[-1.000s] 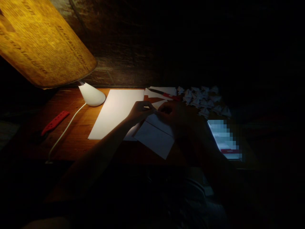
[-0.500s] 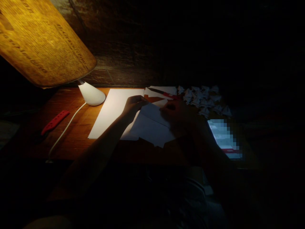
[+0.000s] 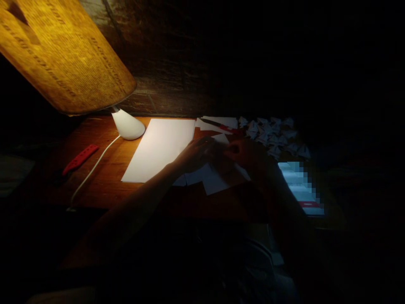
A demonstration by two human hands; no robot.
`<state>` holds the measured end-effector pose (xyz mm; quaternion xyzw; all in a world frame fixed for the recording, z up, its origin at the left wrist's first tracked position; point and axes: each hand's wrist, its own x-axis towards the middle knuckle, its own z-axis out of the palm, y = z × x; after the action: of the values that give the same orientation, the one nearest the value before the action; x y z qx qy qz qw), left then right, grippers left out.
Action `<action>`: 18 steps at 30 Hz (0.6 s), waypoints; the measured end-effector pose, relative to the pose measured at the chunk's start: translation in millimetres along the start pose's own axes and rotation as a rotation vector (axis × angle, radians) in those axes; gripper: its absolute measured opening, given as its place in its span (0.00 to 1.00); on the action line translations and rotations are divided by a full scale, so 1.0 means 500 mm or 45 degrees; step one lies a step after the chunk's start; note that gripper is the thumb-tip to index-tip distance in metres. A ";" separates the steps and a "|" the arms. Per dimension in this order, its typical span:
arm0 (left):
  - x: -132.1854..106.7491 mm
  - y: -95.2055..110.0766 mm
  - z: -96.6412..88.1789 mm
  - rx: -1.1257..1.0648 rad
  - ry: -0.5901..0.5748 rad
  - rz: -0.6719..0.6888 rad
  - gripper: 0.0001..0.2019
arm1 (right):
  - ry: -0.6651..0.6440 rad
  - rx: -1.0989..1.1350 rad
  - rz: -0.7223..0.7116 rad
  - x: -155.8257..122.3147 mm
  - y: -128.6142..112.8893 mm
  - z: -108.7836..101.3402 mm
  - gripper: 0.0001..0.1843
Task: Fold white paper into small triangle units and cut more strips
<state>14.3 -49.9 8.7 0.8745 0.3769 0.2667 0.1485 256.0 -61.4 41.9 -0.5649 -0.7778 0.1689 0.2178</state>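
Over loose white paper pieces [image 3: 217, 180] on the wooden table, my two hands are close together. My left hand [image 3: 198, 151] reaches across the papers from the left, its fingers dark and blurred. Close by on the right, my right hand [image 3: 242, 153] has its fingers pressed together in a pinch; shadow hides what is between them. A white paper corner [image 3: 220, 137] shows just behind the hands. Left of them lies a large white sheet [image 3: 158, 147], brightly lit.
A lamp with a printed yellow shade [image 3: 79, 63] and white base [image 3: 128, 125] stands left, its cord trailing forward. A red-handled cutter [image 3: 80, 158] lies nearby. Behind are a red-and-black knife [image 3: 218, 124] on paper and several folded paper shapes [image 3: 268, 133]. A lit phone [image 3: 300, 190] lies right.
The white paper raised between both hands is no longer seen held up. My left hand has moved right and slightly down, towards my right hand. The view has shifted slightly.
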 end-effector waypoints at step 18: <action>-0.015 0.012 0.008 0.221 -0.287 0.043 0.29 | -0.140 -0.362 -0.322 -0.190 -0.040 0.073 0.46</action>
<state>15.9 -59.9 5.4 0.9147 0.3646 0.1356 0.1093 245.8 -158.7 6.9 -0.4776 -0.8694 0.0593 0.1124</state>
